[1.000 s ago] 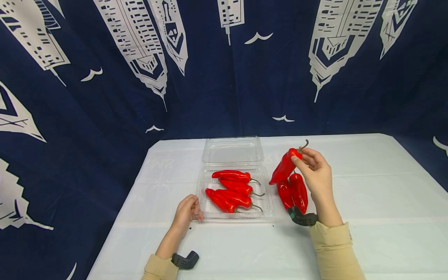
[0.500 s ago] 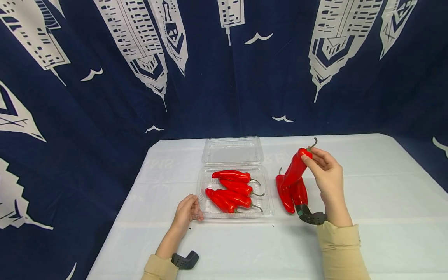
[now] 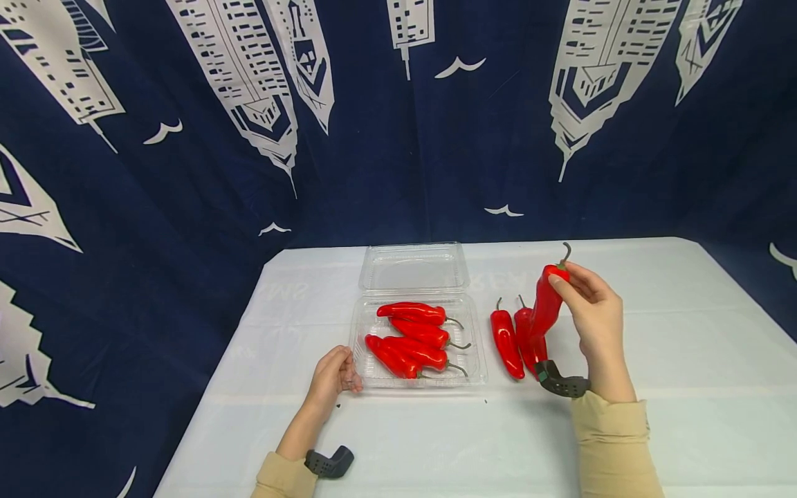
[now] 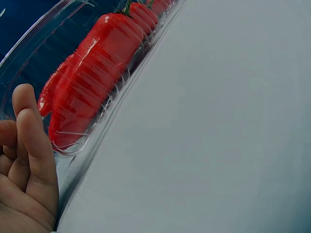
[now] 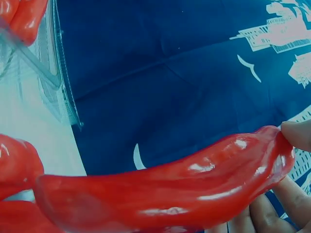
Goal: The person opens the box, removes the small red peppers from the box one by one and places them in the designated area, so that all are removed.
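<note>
A white bench carries a clear box, its lid folded open. The left hand curls at the box's near left corner, seemingly pinching it; the right hand pinches a red pepper by its stem end. Four peppers lie inside, two loose peppers beside the box. One pepper is apparently being moved singly; the next move likely calls for keeping it clear of the loose pair.

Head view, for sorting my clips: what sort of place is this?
Likely a staged recording spot: a printed cloth hangs behind a white table, and black wrist devices are worn.
</note>
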### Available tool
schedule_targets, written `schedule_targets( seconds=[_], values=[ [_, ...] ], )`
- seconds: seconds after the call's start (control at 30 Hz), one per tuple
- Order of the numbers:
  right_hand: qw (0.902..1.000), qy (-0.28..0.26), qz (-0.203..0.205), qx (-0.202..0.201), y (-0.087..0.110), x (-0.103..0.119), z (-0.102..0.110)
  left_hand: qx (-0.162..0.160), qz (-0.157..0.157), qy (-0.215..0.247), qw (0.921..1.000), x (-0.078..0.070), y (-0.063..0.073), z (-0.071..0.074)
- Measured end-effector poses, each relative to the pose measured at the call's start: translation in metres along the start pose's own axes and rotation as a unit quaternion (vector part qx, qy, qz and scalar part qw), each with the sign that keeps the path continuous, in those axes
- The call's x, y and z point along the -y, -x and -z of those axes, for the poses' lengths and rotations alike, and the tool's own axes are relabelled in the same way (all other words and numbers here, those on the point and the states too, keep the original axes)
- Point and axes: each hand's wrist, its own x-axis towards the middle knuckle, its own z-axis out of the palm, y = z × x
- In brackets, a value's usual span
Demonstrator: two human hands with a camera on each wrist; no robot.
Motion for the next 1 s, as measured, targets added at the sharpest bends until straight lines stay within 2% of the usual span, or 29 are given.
schedule_targets(
  seconds=[0.03, 0.13, 0.3, 0.4, 0.5, 0.87, 1.0],
  values=[
    [0.9996, 0.029, -0.007, -0.002, 0.001, 0.004, 0.0, -0.001, 0.0, 0.0, 1.0, 0.0, 0.0, 0.0],
    [0.9995, 0.028, -0.007, -0.009, -0.009, -0.012, 0.004, -0.002, 0.001, 0.001, 1.0, -0.001, 0.0, 0.0],
    [0.9981, 0.061, -0.001, -0.004, -0.034, -0.057, 0.014, -0.011, 0.007, 0.008, 0.9999, -0.002, 0.001, -0.001],
    [0.9967, 0.079, 0.001, -0.017, -0.049, -0.086, 0.017, -0.012, 0.011, 0.011, 0.9998, -0.003, 0.001, -0.001],
    [0.9943, 0.105, -0.003, -0.022, -0.058, -0.103, 0.02, -0.012, 0.012, 0.014, 0.9998, -0.003, 0.001, -0.002],
    [0.9901, 0.134, -0.041, -0.005, -0.059, -0.113, 0.023, -0.01, 0.015, 0.015, 0.9997, -0.002, 0.0, -0.001],
    [0.9892, 0.134, -0.059, 0.003, -0.06, -0.118, 0.024, 0.0, 0.014, 0.015, 0.9998, -0.007, 0.002, -0.002]
  ],
)
